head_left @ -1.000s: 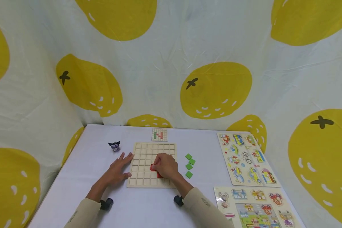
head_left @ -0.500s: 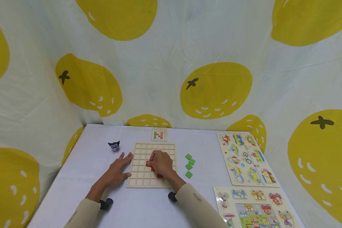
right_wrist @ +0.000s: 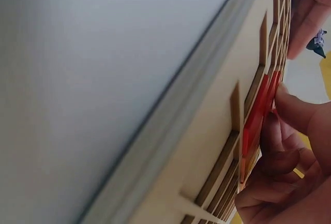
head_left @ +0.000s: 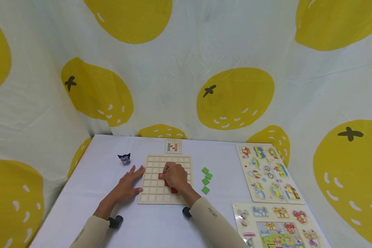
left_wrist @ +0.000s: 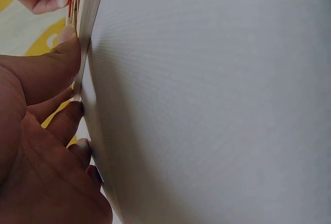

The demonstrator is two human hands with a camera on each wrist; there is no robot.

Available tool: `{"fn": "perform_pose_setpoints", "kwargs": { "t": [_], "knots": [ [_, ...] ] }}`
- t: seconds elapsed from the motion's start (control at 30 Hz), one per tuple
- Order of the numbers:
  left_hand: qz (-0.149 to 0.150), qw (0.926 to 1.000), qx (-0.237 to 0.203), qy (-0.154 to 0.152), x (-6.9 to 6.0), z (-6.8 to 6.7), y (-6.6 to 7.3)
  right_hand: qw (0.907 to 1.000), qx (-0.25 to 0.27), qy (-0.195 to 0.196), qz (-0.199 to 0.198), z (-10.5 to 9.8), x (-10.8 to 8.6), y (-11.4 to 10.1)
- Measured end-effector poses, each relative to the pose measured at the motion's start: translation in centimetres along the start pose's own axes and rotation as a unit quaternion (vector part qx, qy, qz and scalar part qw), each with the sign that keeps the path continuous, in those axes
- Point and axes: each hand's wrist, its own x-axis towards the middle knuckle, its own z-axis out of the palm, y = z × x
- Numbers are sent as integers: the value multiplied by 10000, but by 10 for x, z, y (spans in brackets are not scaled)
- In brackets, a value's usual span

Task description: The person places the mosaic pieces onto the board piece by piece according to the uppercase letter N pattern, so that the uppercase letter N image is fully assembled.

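Note:
A wooden grid board (head_left: pixel 152 198) lies on the white table. My right hand (head_left: pixel 175 176) is over its middle, thumb and fingertips at a red tile (head_left: pixel 160 176) that lies in or on a cell; whether they pinch it is partly hidden. Two more red tiles, one nearer (head_left: pixel 166 183) and one by the wrist (head_left: pixel 174 190), step down to the right. In the right wrist view a red tile (right_wrist: pixel 255 118) sits in the grid beside my fingers. My left hand (head_left: pixel 127 186) rests with spread fingers at the board's left edge, thumb touching the rim (left_wrist: pixel 92 12) in the left wrist view.
Several green tiles (head_left: pixel 205 181) lie right of the board. A small pattern card (head_left: pixel 173 146) is behind it, and a dark-eared figurine (head_left: pixel 124 158) stands at the back left. Two picture puzzle boards, one far (head_left: pixel 266 172) and one near (head_left: pixel 251 210), occupy the right side.
My right hand has moved left and slightly away from me, from the middle red tile to the one farther left. The left hand has stayed in place.

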Motion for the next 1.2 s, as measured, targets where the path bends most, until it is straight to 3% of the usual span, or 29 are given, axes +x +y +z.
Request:
{"fn": "perform_pose_setpoints", "kwargs": {
  "t": [0.23, 0.47, 0.63, 0.9, 1.2],
  "knots": [
    [-11, 10000, 0, -25, -1, 1, -1, 9984, 225, -106, -500, -9, 0, 10],
    [-88, 9999, 34, -40, -1, 2, 0, 9964, 605, 106, -580, -42, 2, 32],
    [-125, 9999, 41, -55, -2, 1, 0, 9954, 593, 295, -687, -67, 6, 56],
    [-96, 9999, 13, -53, -2, -1, -1, 9980, 411, 428, -217, -102, 11, 97],
    [-98, 9999, 31, -60, 0, 1, -3, 9992, -170, 311, 165, -120, 12, 132]
  ]
}}
